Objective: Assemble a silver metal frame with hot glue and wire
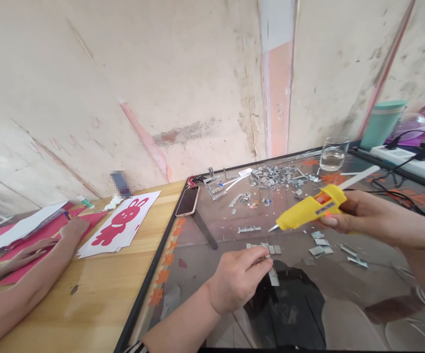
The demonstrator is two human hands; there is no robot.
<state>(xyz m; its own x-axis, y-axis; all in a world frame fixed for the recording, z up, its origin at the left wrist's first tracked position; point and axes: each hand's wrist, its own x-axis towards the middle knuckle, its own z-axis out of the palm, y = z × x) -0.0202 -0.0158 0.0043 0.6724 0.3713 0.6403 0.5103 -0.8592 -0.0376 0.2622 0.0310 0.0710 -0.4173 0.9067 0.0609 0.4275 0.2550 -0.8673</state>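
Note:
My right hand is wrapped round a yellow glue gun, its nozzle pointing left and down above the glass-topped table. A white glue stick sticks out of the gun's back. My left hand pinches a small silvery grey strip piece close to the glass. More grey segments show just beyond its fingertips. Between the nozzle and my left hand, a short grey strip lies flat. Loose grey pieces rest below the gun.
Grey scraps are heaped at the back. A phone, a glass of water, a green cup and a power strip stand around. At left, another person's hands rest by rabbit-print paper.

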